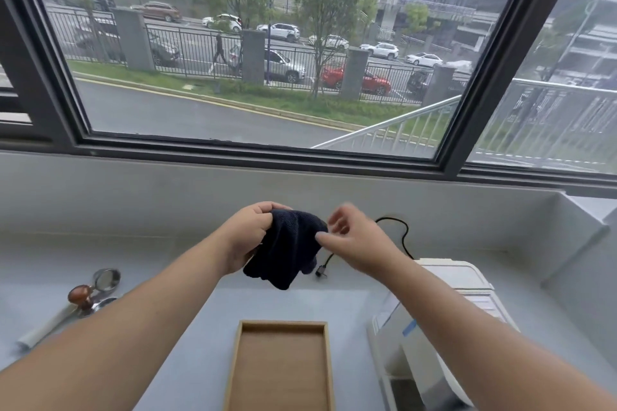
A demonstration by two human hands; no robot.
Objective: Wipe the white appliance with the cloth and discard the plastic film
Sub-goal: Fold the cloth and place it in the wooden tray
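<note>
1. Nearest the camera, a shallow wooden tray lies on the pale counter at the near middle, with both bare forearms reaching out over the counter on either side of it.
2. The left hand is closed around the upper left part of the dark cloth, which hangs bunched in the air above the counter, beyond the tray.
3. The right hand is loosely open, fingers curled, with fingertips at the cloth's right edge; whether they pinch it I cannot tell.
4. The white appliance sits at the near right, partly under the right forearm, with a blue strip on its near face.
5. A black cable loops on the counter just behind the right hand.
6. At the near left lie a metal coffee filter handle and a brown-knobbed tamper.
7. The counter between tray and back wall is open; a raised ledge bounds it on the far right, and the window stands beyond.
</note>
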